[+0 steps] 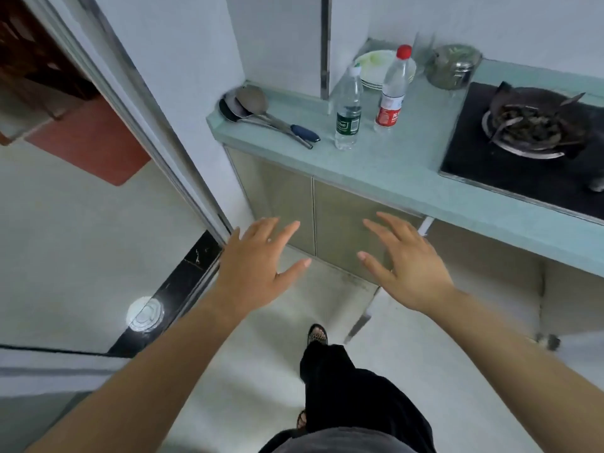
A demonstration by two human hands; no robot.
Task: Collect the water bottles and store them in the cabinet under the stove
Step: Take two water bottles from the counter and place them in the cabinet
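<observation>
You stand facing the bench (408, 171), which runs from about 11 o'clock across to 3 o'clock. Below its edge, the cabinet doors (346, 223) toward the left are closed, while the space under the stove (523, 158) at 2 o'clock looks open, with a door edge swung out beside your right wrist.

Both of your hands are stretched forward, low in front of those doors. The left hand (258, 269) has a released grip, fingers spread, holding nothing. The right hand (411, 266) is the same, empty and splayed.

The two bottles stand upright on the bench at 12 o'clock, near each other but apart: the green-label bottle (348, 109) nearer you, the red-cap bottle (394, 89) just behind and to its right, in front of a stack of plates (372, 65).

You appear to be at the collecting step, with nothing picked up yet. The next move calls for raising both hands to the bench and closing one around each bottle's middle.
</observation>
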